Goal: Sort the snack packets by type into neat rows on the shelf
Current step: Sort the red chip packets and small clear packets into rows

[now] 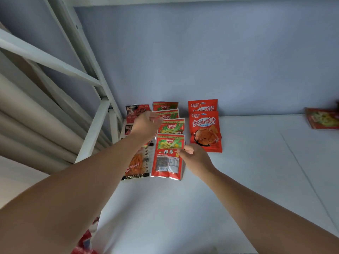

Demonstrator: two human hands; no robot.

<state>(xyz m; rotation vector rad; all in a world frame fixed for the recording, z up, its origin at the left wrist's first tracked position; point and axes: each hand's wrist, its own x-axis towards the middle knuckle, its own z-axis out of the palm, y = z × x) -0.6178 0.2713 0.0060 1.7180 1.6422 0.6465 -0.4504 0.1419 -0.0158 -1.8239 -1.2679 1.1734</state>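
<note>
Three rows of snack packets lie on the white shelf (238,180) against the blue wall. The middle row holds several overlapping red-and-green packets; my right hand (195,159) pinches the right edge of the nearest one (167,158). My left hand (145,125) hovers over the left row of black-and-red packets (137,165), its fingertips curled at the left edge of the second red-and-green packet (167,114); whether it grips that edge is hard to tell. To the right sit two overlapping red chip packets (206,132).
One more packet (322,118) lies apart at the far right of the shelf. White metal frame bars (95,129) rise at the shelf's left end. A red-and-white item (86,239) shows at the bottom left edge.
</note>
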